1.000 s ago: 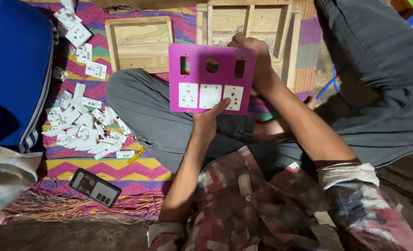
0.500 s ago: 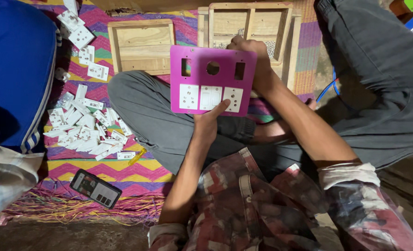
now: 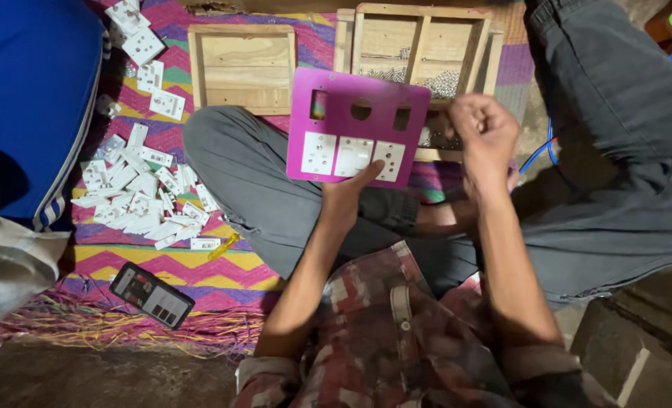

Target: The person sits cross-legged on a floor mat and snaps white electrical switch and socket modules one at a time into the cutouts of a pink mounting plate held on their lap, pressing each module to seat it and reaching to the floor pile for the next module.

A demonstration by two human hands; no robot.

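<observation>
Pink plate (image 3: 357, 113) with three white switch pieces along its lower row sits propped in the left hand (image 3: 345, 198), thumb pressed on the bottom edge, held up over a grey-trousered knee (image 3: 253, 174). Right hand (image 3: 485, 132) is just off the plate's right side, fingers curled loosely shut; can't tell if anything small is pinched inside. Behind it there's a wooden tray (image 3: 419, 45) with screws. Risk as far as one can judge: the plate is only supported from one edge, so a push from the right could tip it, and a loose switch could pop out onto the striped mat (image 3: 200, 268) among the pile of white parts (image 3: 143, 193).
</observation>
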